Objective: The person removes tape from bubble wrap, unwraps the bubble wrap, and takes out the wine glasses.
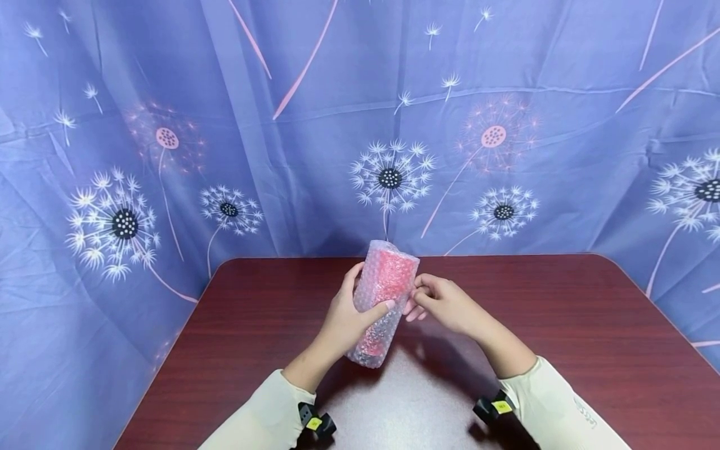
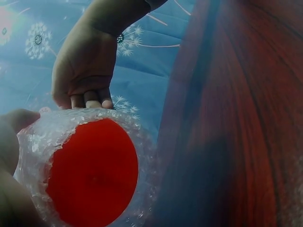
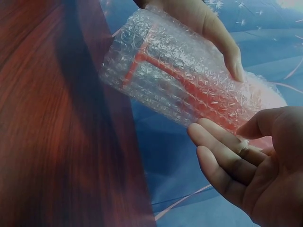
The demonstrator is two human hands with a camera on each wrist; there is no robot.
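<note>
Writing: a small dark print [image 1: 585,412] on the right pale cream sleeve [image 1: 554,390] is illegible at this resolution, as are the marks on the yellow label [image 1: 502,407] of the black right wrist device [image 1: 485,409].

Item: a red cylindrical object wrapped in clear bubble wrap [image 1: 394,275]. Red fills its upper part; a second red area shows near the lower end, with a clear-looking stretch between. The left wrist view shows a flat, round red end.

Location: held tilted above the dark red wood-grain counter [image 1: 562,325].

Hands: the left hand [image 1: 345,319] grasps the cylinder, thumb across the front. The right hand [image 1: 447,303] has bent fingers at the wrap's side; whether it pinches the wrap cannot be told.
</note>
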